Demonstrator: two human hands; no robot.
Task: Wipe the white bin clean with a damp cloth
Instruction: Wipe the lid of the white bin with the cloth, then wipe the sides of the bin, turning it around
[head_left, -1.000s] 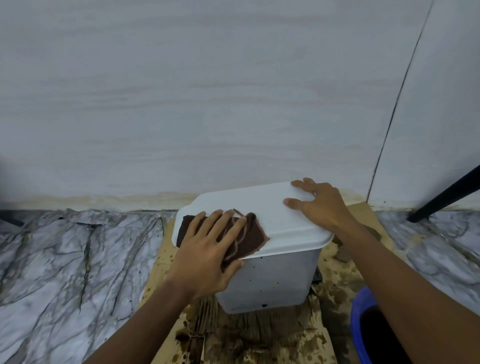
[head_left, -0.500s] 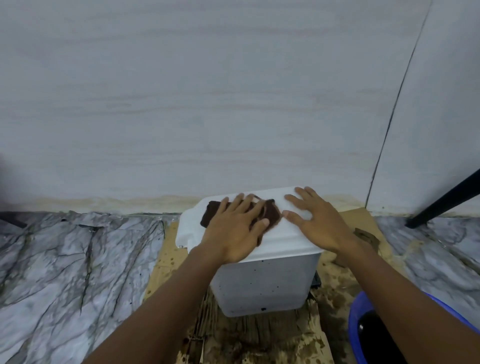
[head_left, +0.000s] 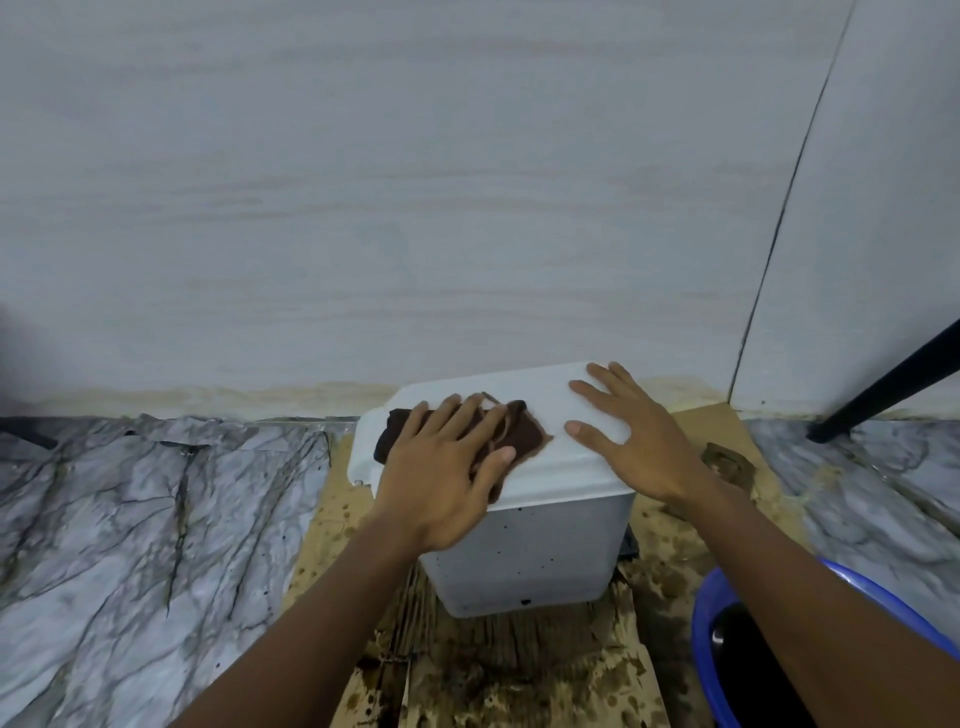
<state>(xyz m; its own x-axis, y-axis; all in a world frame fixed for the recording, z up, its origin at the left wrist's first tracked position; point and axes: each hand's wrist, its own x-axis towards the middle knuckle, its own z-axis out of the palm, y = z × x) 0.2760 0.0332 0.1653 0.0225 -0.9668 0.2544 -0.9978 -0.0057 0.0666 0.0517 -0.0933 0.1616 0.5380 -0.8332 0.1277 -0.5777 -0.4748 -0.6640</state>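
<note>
The left hand (head_left: 441, 478) presses a brown cloth (head_left: 524, 434) flat on the white bin's lid (head_left: 561, 473), fingers straight; just beside it, the right hand (head_left: 634, 431) rests flat, fingers spread.

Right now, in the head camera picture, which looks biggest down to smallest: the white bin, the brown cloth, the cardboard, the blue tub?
1. cardboard
2. white bin
3. brown cloth, partly under the left hand
Blue tub: cut off by the picture's edge and nearer the camera, so I can't rank it.
</note>
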